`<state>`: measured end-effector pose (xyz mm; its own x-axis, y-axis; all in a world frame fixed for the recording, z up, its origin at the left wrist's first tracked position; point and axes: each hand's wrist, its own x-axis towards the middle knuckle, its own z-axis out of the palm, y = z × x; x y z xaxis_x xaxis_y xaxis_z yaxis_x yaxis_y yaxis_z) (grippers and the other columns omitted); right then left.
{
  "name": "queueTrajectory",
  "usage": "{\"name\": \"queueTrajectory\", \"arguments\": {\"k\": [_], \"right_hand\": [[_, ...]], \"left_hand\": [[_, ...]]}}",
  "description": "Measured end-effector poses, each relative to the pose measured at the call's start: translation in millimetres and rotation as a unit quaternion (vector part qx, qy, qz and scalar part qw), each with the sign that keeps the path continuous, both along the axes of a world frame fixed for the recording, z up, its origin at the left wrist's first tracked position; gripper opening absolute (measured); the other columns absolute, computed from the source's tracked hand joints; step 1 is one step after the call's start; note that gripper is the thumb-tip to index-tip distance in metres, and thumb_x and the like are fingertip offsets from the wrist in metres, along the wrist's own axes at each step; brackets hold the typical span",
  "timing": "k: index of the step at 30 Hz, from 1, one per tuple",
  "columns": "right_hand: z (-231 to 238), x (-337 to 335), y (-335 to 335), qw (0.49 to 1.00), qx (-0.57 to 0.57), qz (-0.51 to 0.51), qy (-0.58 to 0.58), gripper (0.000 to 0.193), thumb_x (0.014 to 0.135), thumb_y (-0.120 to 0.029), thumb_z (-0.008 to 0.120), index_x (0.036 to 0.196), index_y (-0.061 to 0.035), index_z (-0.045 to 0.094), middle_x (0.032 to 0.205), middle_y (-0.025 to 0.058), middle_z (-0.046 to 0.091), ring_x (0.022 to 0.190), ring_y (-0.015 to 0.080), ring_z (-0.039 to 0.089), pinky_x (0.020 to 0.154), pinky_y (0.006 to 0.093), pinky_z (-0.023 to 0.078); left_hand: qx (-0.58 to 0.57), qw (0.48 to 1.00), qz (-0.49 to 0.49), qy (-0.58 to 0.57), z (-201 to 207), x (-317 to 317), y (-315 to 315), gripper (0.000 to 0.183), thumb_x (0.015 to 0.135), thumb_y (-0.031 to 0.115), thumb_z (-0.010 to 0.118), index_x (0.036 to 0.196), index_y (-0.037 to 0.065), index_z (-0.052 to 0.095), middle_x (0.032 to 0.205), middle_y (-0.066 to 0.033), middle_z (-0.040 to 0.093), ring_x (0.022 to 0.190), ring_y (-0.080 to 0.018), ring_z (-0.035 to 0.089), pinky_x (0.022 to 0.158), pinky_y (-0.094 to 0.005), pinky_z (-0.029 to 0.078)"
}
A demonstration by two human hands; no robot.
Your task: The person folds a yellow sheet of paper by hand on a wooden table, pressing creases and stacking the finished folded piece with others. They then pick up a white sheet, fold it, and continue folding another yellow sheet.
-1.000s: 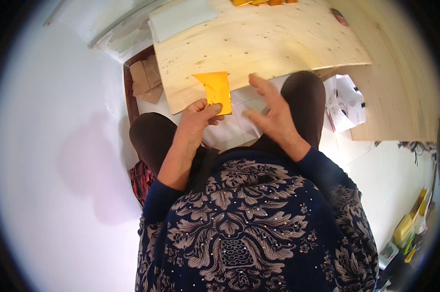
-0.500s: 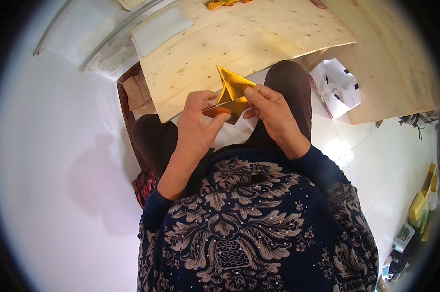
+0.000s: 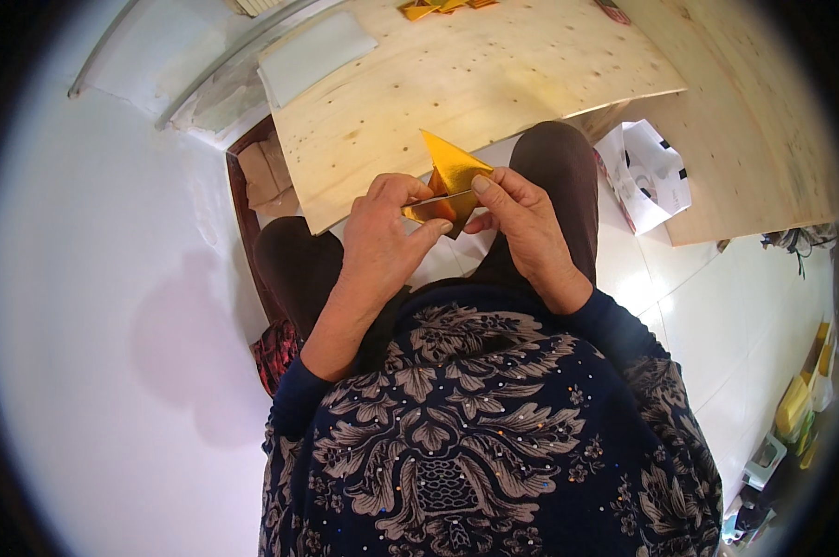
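A partly folded piece of shiny gold paper (image 3: 456,167) is held up between my hands, above my lap and close to the near edge of the wooden table. One pointed flap stands up from it, and a lower folded layer reaches toward the left. My left hand (image 3: 387,223) pinches that lower layer, thumb below and fingers behind. On the other side my right hand (image 3: 526,218) grips the right corner between thumb and fingers. My fingers hide parts of both corners.
Several folded gold paper pieces (image 3: 445,7) lie at the far side of the wooden table (image 3: 475,79). A pale flat sheet (image 3: 315,58) rests at its left end. To the right, a white bag (image 3: 644,176) stands on the floor beside a wooden panel (image 3: 744,176).
My left hand has shifted slightly right, nearer my right hand. The lower layer of the gold paper looks more closed up. The view has tilted a little.
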<state>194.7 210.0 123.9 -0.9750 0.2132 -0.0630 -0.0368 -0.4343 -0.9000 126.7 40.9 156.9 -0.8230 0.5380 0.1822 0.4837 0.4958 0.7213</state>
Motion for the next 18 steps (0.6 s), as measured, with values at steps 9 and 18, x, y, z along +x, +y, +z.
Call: {"name": "queueTrajectory", "arguments": {"k": [9, 18], "right_hand": [[-8.7, -6.0, 6.0, 1.000, -0.003, 0.012, -0.028, 0.027, 0.100, -0.028, 0.057, 0.106, -0.0036, 0.067, 0.094, 0.0009, 0.065, 0.085, 0.0082, 0.061, 0.078, 0.0269, 0.052], [-17.7, -12.5, 6.0, 0.998, -0.029, -0.052, -0.035, 0.029, 0.098, -0.025, 0.061, 0.115, -0.0012, 0.062, 0.109, 0.0049, 0.063, 0.097, 0.0108, 0.059, 0.088, 0.0280, 0.048]], "left_hand": [[0.046, 0.993, -0.060, -0.094, 1.5, -3.8, -0.5, 0.022, 0.074, 0.004, 0.078, 0.087, 0.003, 0.059, 0.092, -0.0071, 0.059, 0.083, -0.0183, 0.060, 0.077, -0.0284, 0.050], [0.176, 0.943, -0.009, -0.281, -16.4, -4.4, 0.1, 0.015, 0.078, 0.005, 0.075, 0.085, 0.005, 0.061, 0.085, -0.0042, 0.063, 0.082, -0.0159, 0.060, 0.073, -0.0284, 0.048]]}}
